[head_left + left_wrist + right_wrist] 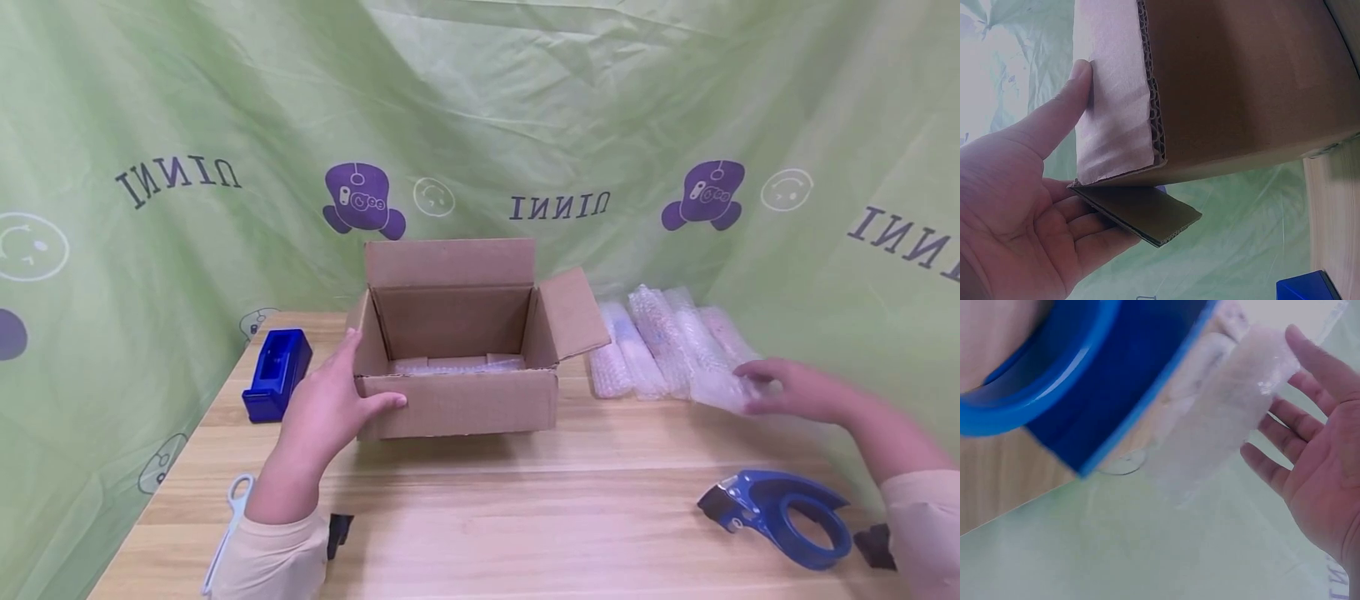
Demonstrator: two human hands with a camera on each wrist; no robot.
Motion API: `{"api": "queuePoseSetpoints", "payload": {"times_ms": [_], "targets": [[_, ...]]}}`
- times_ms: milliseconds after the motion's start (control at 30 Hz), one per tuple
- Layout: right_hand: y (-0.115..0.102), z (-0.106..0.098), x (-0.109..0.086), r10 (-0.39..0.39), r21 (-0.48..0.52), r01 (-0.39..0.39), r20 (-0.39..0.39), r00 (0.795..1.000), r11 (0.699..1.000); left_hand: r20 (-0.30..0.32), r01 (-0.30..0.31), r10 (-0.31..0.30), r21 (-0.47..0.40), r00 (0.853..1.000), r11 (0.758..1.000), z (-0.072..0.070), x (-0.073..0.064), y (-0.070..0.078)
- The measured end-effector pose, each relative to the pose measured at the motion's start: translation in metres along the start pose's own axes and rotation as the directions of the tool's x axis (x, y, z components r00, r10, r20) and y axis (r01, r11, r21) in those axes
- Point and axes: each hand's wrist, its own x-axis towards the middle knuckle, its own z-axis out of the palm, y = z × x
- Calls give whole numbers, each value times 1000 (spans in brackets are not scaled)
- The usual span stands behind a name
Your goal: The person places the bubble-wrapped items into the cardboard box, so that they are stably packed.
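An open cardboard box (457,404) stands on the table, its back and right flaps raised. My left hand (322,408) grips its left front corner; in the left wrist view the thumb lies on one cardboard flap (1113,106) and the fingers are behind a smaller one (1141,212). Clear bubble wrap (457,366) shows inside the box. Several bubble-wrapped bundles (660,342) lie side by side right of it. At the near end of the rightmost ones is my right hand (798,392), its fingers spread and thumb tip at the edge of a bundle (1222,419).
A blue tape dispenser (277,375) stands left of the box. Light-blue scissors (228,525) lie by my left sleeve. At the front right is a blue handheld tape gun (780,517), close below my right forearm. A green printed curtain (480,108) hangs behind the table (540,517).
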Motion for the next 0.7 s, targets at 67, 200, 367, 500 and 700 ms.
{"api": "queuePoseSetpoints", "payload": {"times_ms": [67,200,367,500,700], "targets": [[-5,-5,3,-18,-11,18,-38,999,1000,-2,-1,1,-1,1000,1000,0,0,0],[-18,-14,8,-42,-40,38,-104,994,998,0,-1,1,-5,1000,1000,-1,-1,0],[-39,-28,16,-72,-45,65,-190,979,997,-3,-5,5,-6,1000,1000,0,-1,0],[-59,-40,25,-111,-43,103,-265,958,994,-7,-4,4,-4,1000,1000,0,-1,1],[-90,-58,40,-158,-26,157,-309,938,987,-1,0,0,-10,1000,1000,0,-1,1]]}}
